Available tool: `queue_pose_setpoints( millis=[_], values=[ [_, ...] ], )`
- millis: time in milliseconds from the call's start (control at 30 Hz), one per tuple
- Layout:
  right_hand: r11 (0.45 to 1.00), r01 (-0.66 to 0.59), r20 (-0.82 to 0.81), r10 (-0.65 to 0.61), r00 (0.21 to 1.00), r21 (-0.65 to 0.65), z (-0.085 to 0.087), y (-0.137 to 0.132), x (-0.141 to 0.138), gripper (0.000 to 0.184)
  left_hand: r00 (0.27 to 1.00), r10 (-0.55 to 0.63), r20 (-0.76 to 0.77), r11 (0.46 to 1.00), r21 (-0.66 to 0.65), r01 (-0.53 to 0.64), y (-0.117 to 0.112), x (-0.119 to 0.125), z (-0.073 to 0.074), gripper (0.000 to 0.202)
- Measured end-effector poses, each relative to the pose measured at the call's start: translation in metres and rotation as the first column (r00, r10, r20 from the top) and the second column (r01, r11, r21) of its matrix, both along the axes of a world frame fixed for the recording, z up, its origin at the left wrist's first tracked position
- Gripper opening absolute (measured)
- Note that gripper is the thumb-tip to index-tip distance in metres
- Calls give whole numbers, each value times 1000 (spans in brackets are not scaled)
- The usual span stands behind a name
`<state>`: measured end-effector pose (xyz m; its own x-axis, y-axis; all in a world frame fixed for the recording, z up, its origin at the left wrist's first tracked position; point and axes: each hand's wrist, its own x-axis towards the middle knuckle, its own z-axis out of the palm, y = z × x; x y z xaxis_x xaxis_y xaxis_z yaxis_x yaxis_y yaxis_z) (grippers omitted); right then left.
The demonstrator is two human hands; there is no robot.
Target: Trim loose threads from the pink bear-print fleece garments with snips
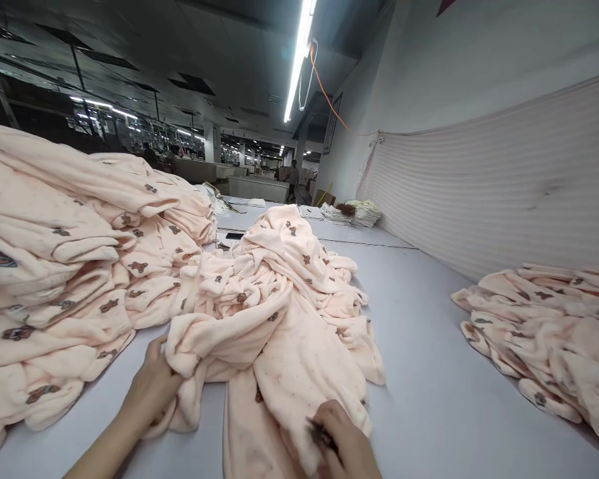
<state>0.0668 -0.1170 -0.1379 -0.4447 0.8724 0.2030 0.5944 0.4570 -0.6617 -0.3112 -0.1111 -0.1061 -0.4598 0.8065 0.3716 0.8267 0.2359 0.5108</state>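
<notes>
- Both hands are at the near side of the middle heap (239,339), a loose pile of peach plush cloth with small dark prints.
- Left of the heap's centre, the left hand (152,382) has its fingers curled narrowly round a thick fold at the edge; their tips are hidden, so how firmly they press cannot be told.
- At the heap's near right, the right hand (349,442) is bunched almost closed around what looks like a small dark object (321,434), too blurred to name, against a smooth panel lying toward the wearer.
- Judging by its rounded folds, the cloth should handle as soft, limp and hard to damage: light by the single layer, heavier and floppier by the bundle. Its nap would likely cling to its neighbours more than slip.
- A doubled edge or hem, such as the heap's left fold, looks the surest place to take hold; a grab at the middle might drag several layers along.
- Beneath the heap spreads a smooth pale tabletop (414,346). A taller pile (54,286) of matching cloth stands to its left, touching it, and a lower pile (544,332) lies well apart to its right.
- Beyond the heap are flat stacks (364,213) of pale material, then a dim, deep workroom with a distant person (293,176). A strip light (299,63) glows above it, and a striped sheet (479,186) covers the wall to its right.
</notes>
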Motion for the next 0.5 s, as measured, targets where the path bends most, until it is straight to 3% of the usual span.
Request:
queue_pose_setpoints(
  millis=[67, 133, 200, 267, 333, 367, 433, 500],
  values=[
    [956, -7, -295, -83, 952, -292, 9, 8, 2, 23, 987, 95, -129, 985, 152, -75, -5, 12, 5, 59],
    [852, -63, -467, -222, 856, -519, 13, 14, 1, 37, 973, 158, -170, 913, 399, -78, -13, 30, 11, 57],
    [772, -104, -548, -343, 763, -627, 13, 18, -5, 47, 993, 20, -119, 829, 556, 50, -26, 61, 12, 35],
    [721, -148, -597, -420, 684, -677, 13, 19, -14, 51, 960, -254, -116, 812, 514, 277, -38, 103, 6, 21],
    [693, -237, -652, -425, 628, -681, 15, 17, -24, 47, 810, -585, 36, 760, 374, 532, -43, 144, -6, 32],
    [688, -280, -680, -414, 605, -669, 18, 16, -29, 44, 755, -649, 91, 743, 288, 604, -42, 157, -12, 44],
    [686, -314, -709, -417, 568, -656, 23, 14, -33, 43, 772, -611, 176, 790, 197, 580, -31, 161, -22, 65],
    [687, -280, -701, -463, 543, -671, 26, 14, -30, 43, 887, -432, 161, 895, 197, 400, -14, 131, -29, 64]
  ],
)
